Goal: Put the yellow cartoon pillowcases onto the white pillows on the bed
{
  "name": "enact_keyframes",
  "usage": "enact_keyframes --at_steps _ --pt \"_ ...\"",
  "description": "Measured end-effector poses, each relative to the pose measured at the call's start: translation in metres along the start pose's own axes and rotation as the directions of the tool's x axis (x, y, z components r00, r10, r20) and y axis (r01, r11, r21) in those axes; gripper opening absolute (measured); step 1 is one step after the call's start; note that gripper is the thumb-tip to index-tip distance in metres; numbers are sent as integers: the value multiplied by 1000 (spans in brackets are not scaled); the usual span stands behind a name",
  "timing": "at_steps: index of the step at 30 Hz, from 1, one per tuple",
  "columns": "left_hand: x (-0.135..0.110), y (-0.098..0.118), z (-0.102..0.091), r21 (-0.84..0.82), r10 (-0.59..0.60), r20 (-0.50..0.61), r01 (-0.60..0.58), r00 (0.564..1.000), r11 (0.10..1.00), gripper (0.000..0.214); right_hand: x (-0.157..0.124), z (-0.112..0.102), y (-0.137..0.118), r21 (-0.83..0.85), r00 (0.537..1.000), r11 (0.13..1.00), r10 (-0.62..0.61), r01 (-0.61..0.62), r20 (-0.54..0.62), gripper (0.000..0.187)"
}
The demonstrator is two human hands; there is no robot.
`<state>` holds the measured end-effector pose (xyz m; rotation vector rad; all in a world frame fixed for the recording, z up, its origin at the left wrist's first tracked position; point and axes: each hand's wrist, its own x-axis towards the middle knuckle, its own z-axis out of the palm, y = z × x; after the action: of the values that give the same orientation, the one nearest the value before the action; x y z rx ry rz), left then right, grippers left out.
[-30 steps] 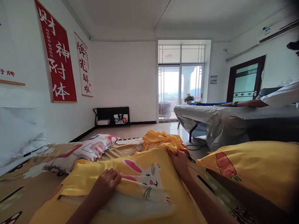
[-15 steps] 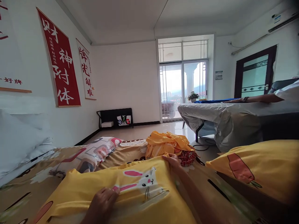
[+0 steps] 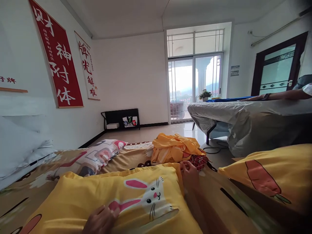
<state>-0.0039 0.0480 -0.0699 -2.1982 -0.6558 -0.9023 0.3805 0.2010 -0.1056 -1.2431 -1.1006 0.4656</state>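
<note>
In front of me lies a yellow pillow [image 3: 80,195] printed with a white rabbit that has pink ears. My left hand [image 3: 102,219] rests on its face below the rabbit's ears, fingers laid on the cloth and partly blurred. At the far right corner, my right hand [image 3: 189,172] pinches the edge of the yellow cover between thumb and fingers. Just beyond that hand is a crumpled heap of yellow-orange cloth [image 3: 174,148], with a red checked cloth [image 3: 198,162] beside it.
A patterned pillow [image 3: 97,159] lies on the brown flowered bedspread [image 3: 209,195]. White pillows [image 3: 19,139] are at left, and a yellow pillow with a carrot print [image 3: 270,175] at right. Another person's arm [image 3: 285,95] rests on a plastic-covered table [image 3: 219,109].
My right hand has shifted slightly right along the pillow's corner, and its fingers have curled in. My left hand has slid a little down and left. The view has tilted slightly.
</note>
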Motion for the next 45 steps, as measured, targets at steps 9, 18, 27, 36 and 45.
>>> enact_keyframes --at_steps 9,18,27,36,45 --pt "-7 -9 11 1 -169 108 170 980 985 39 -134 32 -100 -149 444 833 -125 533 887 82" --pt "38 32 16 72 -80 16 79 997 994 35 -118 48 -85 -335 702 808 -132 485 700 51" --pt "73 69 43 -303 23 568 183 823 935 41 -80 31 -76 -578 858 694 -112 429 502 35" --pt "87 65 58 -271 -75 680 346 729 898 45 -77 16 -83 -546 893 738 -173 397 416 40" --pt "114 63 64 -141 -83 822 342 563 929 34 -78 6 -85 -526 907 748 -257 405 333 42"
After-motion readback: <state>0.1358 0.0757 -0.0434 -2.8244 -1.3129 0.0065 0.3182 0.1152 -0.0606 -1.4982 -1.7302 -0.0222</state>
